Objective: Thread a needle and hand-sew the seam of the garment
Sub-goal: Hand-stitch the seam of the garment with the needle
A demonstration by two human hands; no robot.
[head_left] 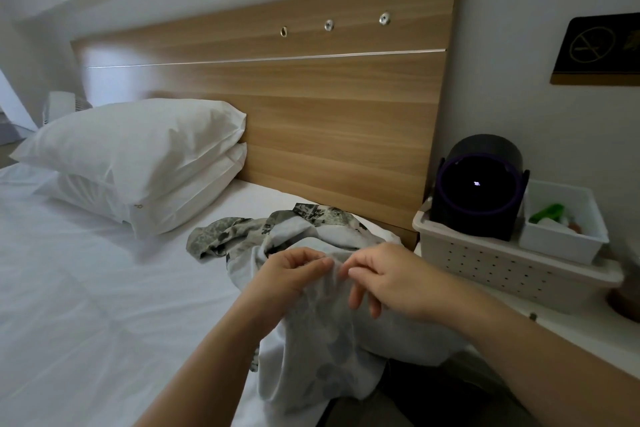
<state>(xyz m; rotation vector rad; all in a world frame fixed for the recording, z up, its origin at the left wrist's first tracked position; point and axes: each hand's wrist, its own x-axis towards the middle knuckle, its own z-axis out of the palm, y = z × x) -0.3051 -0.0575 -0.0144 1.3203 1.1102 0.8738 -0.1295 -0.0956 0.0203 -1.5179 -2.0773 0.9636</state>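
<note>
A pale garment (322, 333) with a grey-green leaf print lies bunched on the white bed, turned inside out and draped toward me. My left hand (291, 274) grips a raised fold of it between thumb and curled fingers. Just to the right, my right hand (384, 277) pinches thumb and forefinger together at the same fold, its other fingers hanging down. Needle and thread are too small to make out.
Two stacked white pillows (138, 163) sit at the left against the wooden headboard (311, 107). On the right, a perforated white basket (502, 263) holds a black round device (481, 187) and a small white bin (564, 218) with a green item.
</note>
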